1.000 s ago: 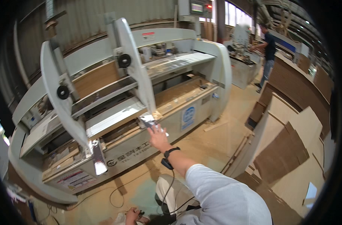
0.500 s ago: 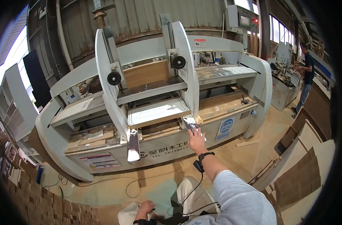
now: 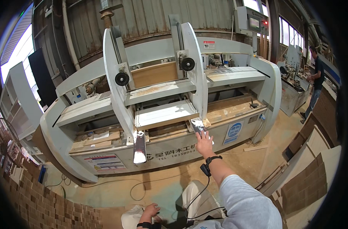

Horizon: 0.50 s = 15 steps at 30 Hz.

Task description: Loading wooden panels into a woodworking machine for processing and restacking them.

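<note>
My right hand [image 3: 205, 144] reaches forward, fingers spread, over the front end of the right support arm [image 3: 197, 124] of a large grey woodworking machine [image 3: 174, 147]. Its fingertips seem to touch that arm; nothing is held. Low in view, my left hand [image 3: 151, 210] hangs beside my knee with its fingers loosely curled and nothing visible in them. The left support arm [image 3: 140, 147], dark with a pale tip, juts out of the machine. Between the two arms lies a white panel [image 3: 164, 113] with rows of small holes near its edges.
Two black handwheels [image 3: 122, 79] sit on the upright guides. A control box [image 3: 254, 23] with a red light stands back right. Stacked wood pieces [image 3: 48, 198] fill the lower left, and boards [image 3: 305, 183] lean at right. Cables [image 3: 137, 187] cross the floor. Another person [image 3: 317, 78] stands far right.
The view has shifted slightly, so the machine sits a little further right. My right hand stays at the right support arm, and my left hand remains low near my knee.
</note>
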Tool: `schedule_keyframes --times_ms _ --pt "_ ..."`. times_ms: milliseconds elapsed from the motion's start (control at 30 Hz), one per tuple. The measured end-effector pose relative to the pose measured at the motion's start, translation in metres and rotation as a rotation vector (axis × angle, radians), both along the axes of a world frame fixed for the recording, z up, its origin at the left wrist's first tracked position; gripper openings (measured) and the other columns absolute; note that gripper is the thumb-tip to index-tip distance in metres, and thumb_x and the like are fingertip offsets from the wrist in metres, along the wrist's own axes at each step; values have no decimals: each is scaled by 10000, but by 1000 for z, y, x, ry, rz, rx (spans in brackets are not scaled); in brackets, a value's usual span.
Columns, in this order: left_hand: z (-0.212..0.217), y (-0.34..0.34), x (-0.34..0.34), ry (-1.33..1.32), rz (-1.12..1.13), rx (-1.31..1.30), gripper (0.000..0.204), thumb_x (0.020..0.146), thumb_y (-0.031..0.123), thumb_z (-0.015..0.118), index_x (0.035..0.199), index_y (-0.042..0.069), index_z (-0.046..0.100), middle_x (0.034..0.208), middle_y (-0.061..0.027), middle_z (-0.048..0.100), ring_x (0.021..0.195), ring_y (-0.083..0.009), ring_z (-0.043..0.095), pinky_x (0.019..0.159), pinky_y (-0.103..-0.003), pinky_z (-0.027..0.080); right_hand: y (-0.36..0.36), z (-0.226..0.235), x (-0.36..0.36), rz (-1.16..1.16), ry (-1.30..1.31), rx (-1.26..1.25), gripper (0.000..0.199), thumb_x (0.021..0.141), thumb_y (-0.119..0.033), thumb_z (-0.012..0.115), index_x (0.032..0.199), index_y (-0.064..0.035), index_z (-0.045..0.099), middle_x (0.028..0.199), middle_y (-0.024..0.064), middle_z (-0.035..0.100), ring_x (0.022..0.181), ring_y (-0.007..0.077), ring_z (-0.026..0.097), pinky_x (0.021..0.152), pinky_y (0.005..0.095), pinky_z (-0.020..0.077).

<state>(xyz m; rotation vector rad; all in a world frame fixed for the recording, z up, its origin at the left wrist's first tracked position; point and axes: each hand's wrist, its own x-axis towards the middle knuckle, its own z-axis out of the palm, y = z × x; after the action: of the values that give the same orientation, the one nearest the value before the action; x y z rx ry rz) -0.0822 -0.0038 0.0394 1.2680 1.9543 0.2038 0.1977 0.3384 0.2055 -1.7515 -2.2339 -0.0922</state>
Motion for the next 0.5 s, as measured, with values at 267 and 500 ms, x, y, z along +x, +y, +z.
schedule_keyframes --times_ms 267,500 --pt "3 -2 0 20 -23 22 500 762 404 611 1111 48 568 881 -163 650 860 -303 616 784 -354 474 -2 1 0 8 2 40 601 787 -298 575 1329 -153 360 1394 135 318 1291 366 249 986 600 231" --pt "3 -3 1 15 -23 16 522 757 413 610 1120 40 564 885 -171 650 871 -300 617 790 -357 473 -2 -1 2 17 11 37 594 791 -286 561 1331 -147 356 1399 138 311 1289 371 252 984 603 230"
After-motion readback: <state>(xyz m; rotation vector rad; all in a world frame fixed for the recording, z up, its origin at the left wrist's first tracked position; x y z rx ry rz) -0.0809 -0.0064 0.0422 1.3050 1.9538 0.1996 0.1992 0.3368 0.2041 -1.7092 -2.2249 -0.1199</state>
